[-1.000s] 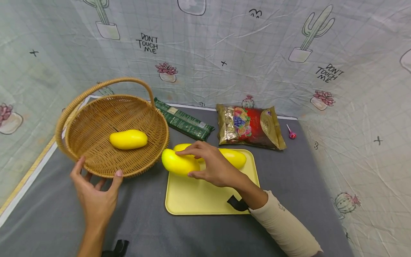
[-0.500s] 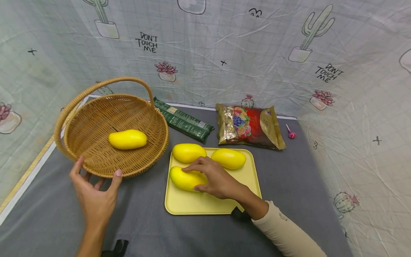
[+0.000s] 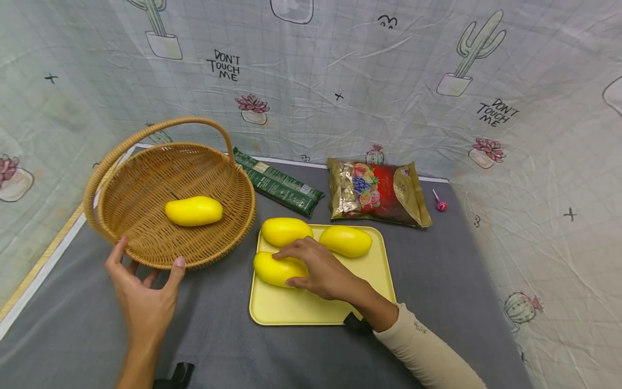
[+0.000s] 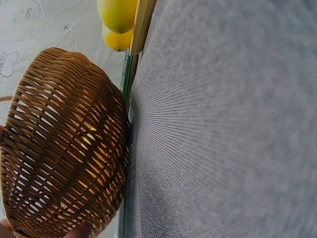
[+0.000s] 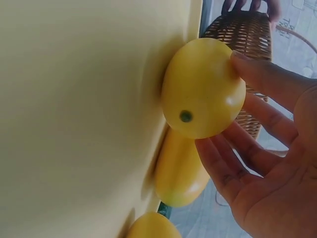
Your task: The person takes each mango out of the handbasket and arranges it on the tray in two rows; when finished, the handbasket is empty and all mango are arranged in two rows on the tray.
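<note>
My right hand [image 3: 325, 270] holds a yellow mango [image 3: 274, 268] at the left side of the pale yellow tray [image 3: 316, 313]. In the right wrist view, thumb and fingers curl round that mango [image 5: 200, 94], which touches the tray or sits very close to it. Two more mangoes lie along the tray's back, one at left [image 3: 284, 231] and another at right [image 3: 346, 240]. My left hand [image 3: 148, 297] grips the near rim of a wicker basket [image 3: 146, 178], thumb on the rim. Inside the basket lies a single mango [image 3: 194, 210]. The left wrist view shows the basket's woven underside [image 4: 64, 144].
Behind the tray lie a green packet [image 3: 282, 183] and a gold and red candy bag [image 3: 379, 192]. A pink lollipop [image 3: 440, 204] is at the far right. The basket's tall handle [image 3: 170, 123] arches over it. A printed cloth [image 3: 311, 70] hangs behind the grey tabletop [image 3: 437, 292].
The right hand has brought its mango down from above the tray's back left corner to the tray's left side, then shifted it slightly left. The left hand and basket have hardly moved.
</note>
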`<state>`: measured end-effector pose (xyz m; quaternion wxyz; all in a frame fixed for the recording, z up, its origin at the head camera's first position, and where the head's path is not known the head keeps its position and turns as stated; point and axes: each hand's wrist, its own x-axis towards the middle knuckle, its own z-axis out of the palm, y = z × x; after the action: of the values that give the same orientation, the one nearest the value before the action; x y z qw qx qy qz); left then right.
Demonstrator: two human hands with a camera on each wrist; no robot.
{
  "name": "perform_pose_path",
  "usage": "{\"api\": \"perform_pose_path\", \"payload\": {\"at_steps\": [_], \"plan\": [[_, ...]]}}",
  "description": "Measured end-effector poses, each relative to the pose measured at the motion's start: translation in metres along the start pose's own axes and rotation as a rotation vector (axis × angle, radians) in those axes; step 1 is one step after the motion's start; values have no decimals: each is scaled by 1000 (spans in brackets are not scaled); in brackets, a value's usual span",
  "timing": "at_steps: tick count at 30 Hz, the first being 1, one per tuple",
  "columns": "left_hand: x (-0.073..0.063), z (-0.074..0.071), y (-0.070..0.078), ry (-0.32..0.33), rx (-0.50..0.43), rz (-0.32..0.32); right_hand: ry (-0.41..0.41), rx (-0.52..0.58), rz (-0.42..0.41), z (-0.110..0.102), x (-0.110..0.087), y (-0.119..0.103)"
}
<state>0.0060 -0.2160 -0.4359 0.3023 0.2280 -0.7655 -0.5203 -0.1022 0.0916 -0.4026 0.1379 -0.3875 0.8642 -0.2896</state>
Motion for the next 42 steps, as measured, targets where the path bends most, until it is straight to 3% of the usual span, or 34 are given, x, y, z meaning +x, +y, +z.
{"api": "perform_pose_path", "payload": {"at_steps": [9,17,28,35,42], "plan": [[1,0,0,3,-5,11,63,9,-4,-9,3,-5],[1,0,-1,-1,-5,21,137,37,-79,-28,23,-27],[1,0,0,-9,3,23,162,-10,-166,-41,76,-66],[0,0,1,-10,3,12,128,-60,-187,-32,116,-82],[0,0,0,-6,5,5,57,-120,-156,-17,153,-88]]}}
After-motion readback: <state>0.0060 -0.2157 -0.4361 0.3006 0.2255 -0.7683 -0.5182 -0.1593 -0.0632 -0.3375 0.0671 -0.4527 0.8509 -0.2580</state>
